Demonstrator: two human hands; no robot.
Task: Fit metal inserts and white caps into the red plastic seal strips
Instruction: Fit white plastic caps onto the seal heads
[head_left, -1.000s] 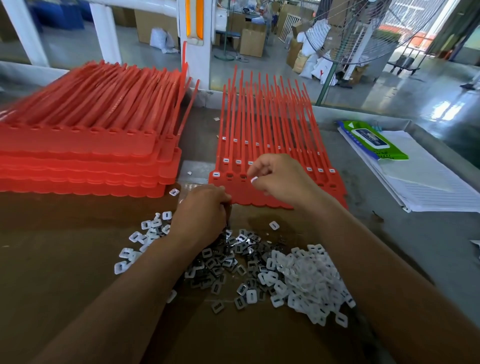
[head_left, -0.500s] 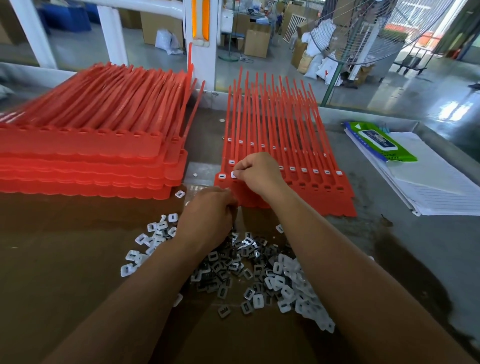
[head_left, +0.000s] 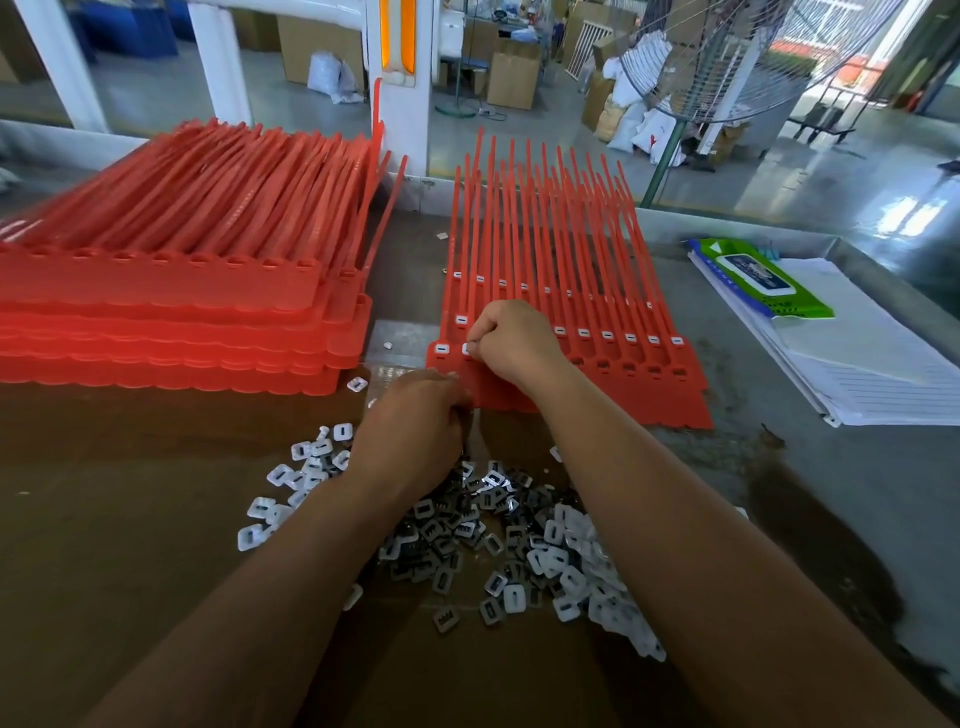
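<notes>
Pinching a white cap (head_left: 466, 349) in the curled fingertips of the right hand (head_left: 511, 343), down on the near row of the red seal strips (head_left: 571, 291) fanned out just beyond it. Left hand (head_left: 415, 426) fisted, knuckles up, touching the sheet's near edge; contents not visible. Below both wrists, mixed heap of metal inserts (head_left: 452, 525) and white caps (head_left: 571, 579). Left of left hand, stacked red sheets (head_left: 182, 312). Well right of right hand, papers (head_left: 883, 374)

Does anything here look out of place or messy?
One red strip at the right edge of the left stack sticks straight up before the white pillar, while the others lie low. A few caps lie stray between the stacks, apart from the main pile.
</notes>
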